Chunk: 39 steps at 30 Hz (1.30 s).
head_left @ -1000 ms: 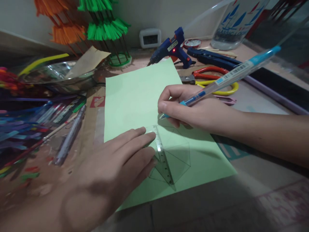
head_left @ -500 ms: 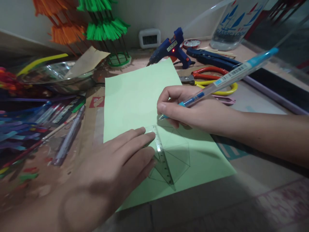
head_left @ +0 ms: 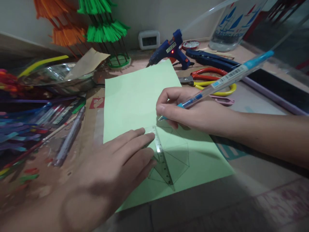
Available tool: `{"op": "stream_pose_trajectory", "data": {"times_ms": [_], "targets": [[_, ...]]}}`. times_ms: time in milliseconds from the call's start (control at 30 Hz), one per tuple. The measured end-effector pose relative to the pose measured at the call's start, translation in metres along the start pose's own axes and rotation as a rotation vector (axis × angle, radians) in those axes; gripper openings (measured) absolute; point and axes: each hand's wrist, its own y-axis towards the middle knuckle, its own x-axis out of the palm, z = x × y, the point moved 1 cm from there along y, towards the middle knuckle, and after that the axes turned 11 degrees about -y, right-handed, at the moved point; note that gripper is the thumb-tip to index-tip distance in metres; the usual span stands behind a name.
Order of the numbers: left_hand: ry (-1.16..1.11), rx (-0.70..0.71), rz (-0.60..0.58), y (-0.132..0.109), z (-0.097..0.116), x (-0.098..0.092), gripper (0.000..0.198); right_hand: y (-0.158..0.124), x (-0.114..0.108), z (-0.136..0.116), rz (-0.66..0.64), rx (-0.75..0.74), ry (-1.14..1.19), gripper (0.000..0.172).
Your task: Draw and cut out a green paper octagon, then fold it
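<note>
A sheet of light green paper (head_left: pixel 135 100) lies in front of me with thin pencil-like lines forming a many-sided figure on its lower half. On it rests a clear set square (head_left: pixel 160 151) with its marked edge slanting down to the right. My left hand (head_left: pixel 120 164) lies over the set square, fingers stretched out and pressing on it; part of it is hidden beneath them. Closed around a clear pen with blue ends (head_left: pixel 231 79), my right hand (head_left: pixel 185 104) rests on the paper. The pen's tip is just above the set square's upper end, and I cannot tell whether it touches the sheet.
Behind the paper are a blue glue gun (head_left: pixel 169 48), a small white digital clock (head_left: pixel 149 40) and red-and-yellow-handled pliers (head_left: pixel 214 80). A metal bowl (head_left: pixel 79 79) and several pens are on the left. A clear water container (head_left: pixel 224 35) and a dark phone-like slab (head_left: pixel 277 88) stand right.
Almost nothing has moved. The view has shifted very slightly; both hands, the pen and the set square keep their places on the paper.
</note>
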Motion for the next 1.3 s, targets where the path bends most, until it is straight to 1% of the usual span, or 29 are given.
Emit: {"op": "stream_pose_trajectory", "data": {"times_ms": [167,333,433,600,700,800,967,1100,1300], "targets": [[0.007,0.03,-0.026,-0.0008,0.0002,-0.0008,0.022,-0.0001,0.0002,0.0007,0.004,0.009,-0.002,0.02],[0.001,0.012,-0.004,-0.0033,-0.0027,0.0005,0.021,0.0001,0.0,0.002,-0.001,0.01,-0.015,0.021],[-0.004,0.003,-0.03,-0.0033,-0.0042,0.0014,0.02,0.0003,-0.0001,0.0021,-0.006,-0.001,-0.022,0.02],[-0.012,-0.006,-0.059,-0.0046,-0.0049,0.0014,0.028,0.0012,0.0,0.0033,0.0,-0.012,-0.035,0.02],[-0.01,-0.055,-0.066,-0.0054,-0.0045,0.002,0.031,0.0016,0.0002,0.0049,0.005,-0.029,-0.036,0.02],[-0.007,-0.071,-0.048,-0.0035,-0.0028,0.0018,0.032,0.0019,0.0003,0.0057,0.006,-0.046,-0.038,0.02],[0.018,-0.005,0.007,0.0018,0.0012,-0.0006,0.032,0.0023,-0.0004,0.0046,0.002,-0.056,-0.049,0.019],[0.049,-0.011,0.067,0.0005,0.0023,0.0002,0.032,0.0021,-0.0012,0.0028,0.002,-0.055,-0.047,0.019],[0.071,0.074,0.069,0.0006,0.0027,0.0015,0.023,0.002,-0.0006,0.0014,0.014,-0.044,-0.013,0.019]]}}
